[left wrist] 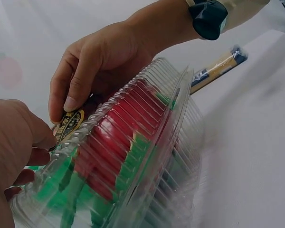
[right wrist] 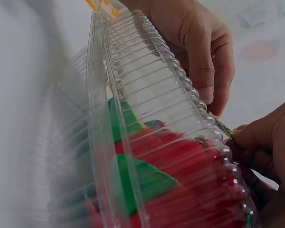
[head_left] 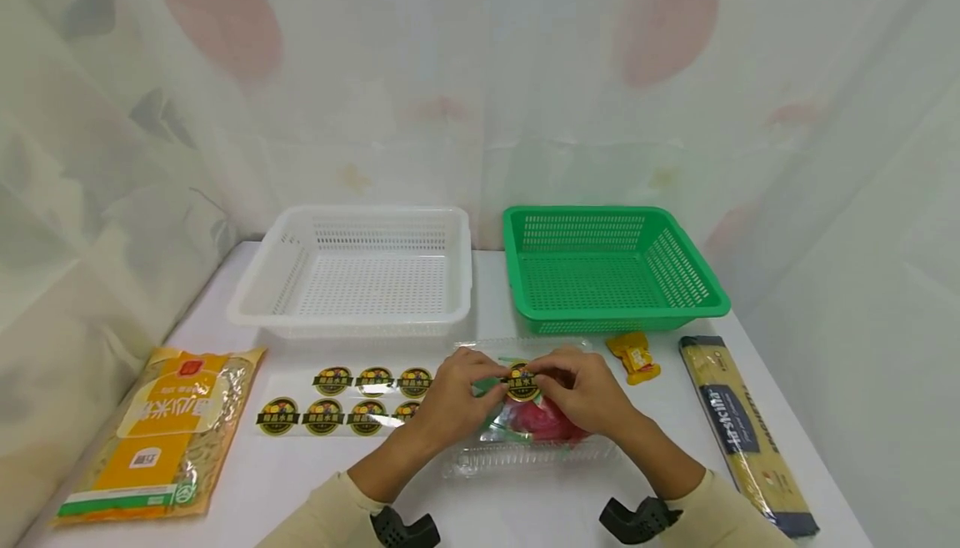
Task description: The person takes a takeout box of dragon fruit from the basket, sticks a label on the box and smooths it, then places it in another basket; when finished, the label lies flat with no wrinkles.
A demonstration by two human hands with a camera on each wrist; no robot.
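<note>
A clear plastic clamshell box (head_left: 480, 458) lies closed on the table, with a red dragon fruit (left wrist: 111, 142) with green scales inside. Above its lid is a round black and gold sticker (head_left: 521, 383). My left hand (head_left: 461, 394) pinches the sticker's left edge between thumb and fingers. Its right edge is pinched by my right hand (head_left: 583, 388). Seen from the right wrist, the sticker (right wrist: 222, 127) appears nearly edge-on, right at the lid's ribbed edge. Parts of the lid and fruit are hidden under both hands.
Left of the box lies a sheet of round stickers (head_left: 324, 417). A white basket (head_left: 352, 320) and a green basket (head_left: 622, 314) stand behind. A grain bag (head_left: 161, 431) lies far left; a small yellow packet (head_left: 634, 357) and a noodle pack (head_left: 746, 435) lie right.
</note>
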